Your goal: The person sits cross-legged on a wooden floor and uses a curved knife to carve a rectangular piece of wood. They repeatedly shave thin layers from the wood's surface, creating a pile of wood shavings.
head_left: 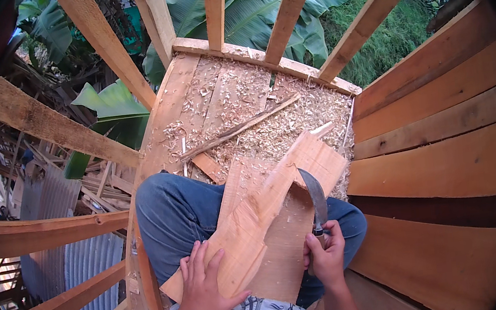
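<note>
Across my lap lies a pale wooden piece (241,232), roughly cut, with a narrower middle and a broad far end. My left hand (203,281) rests on its near end, fingers spread flat on the wood. In my right hand (325,250) is a knife with a curved blade (315,193), gripped by its dark handle. The blade points away from me, and its tip is by the notch at the piece's right edge. Under the piece is a flat board (289,248), partly covered by it.
Wood shavings (275,127) cover the plank floor ahead, where a long thin stick (239,128) lies. Wooden railing posts (290,15) stand in front and at left. A plank wall (432,164) closes the right side. Outside are banana leaves (244,11) and corrugated metal sheets (93,276).
</note>
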Tool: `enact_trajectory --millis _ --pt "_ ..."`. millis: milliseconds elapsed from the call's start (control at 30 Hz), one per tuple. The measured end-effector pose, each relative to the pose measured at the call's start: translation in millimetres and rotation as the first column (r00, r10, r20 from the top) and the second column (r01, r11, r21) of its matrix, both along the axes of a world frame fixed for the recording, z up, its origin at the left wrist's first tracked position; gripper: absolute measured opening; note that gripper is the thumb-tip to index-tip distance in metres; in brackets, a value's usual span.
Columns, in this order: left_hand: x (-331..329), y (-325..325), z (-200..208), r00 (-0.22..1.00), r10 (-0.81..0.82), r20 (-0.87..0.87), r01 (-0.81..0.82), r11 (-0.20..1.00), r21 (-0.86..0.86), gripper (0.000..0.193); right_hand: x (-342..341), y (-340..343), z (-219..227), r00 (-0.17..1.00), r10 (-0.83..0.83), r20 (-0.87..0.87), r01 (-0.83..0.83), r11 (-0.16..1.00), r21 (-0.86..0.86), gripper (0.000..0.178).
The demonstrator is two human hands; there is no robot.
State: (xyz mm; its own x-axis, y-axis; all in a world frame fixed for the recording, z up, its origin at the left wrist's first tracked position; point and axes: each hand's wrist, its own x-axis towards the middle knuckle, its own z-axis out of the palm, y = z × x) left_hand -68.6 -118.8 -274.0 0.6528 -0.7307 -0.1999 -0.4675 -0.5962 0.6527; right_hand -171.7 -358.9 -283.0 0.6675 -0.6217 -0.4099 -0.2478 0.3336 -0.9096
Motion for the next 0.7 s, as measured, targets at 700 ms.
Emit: enact_trajectory --millis 700 --pt "29 0 65 0.992 0.012 -0.123 0.013 0.979 0.202 0.071 -7 2 -5 0.899 0.211 -0.383 -0.4 0.748 -0.529 0.016"
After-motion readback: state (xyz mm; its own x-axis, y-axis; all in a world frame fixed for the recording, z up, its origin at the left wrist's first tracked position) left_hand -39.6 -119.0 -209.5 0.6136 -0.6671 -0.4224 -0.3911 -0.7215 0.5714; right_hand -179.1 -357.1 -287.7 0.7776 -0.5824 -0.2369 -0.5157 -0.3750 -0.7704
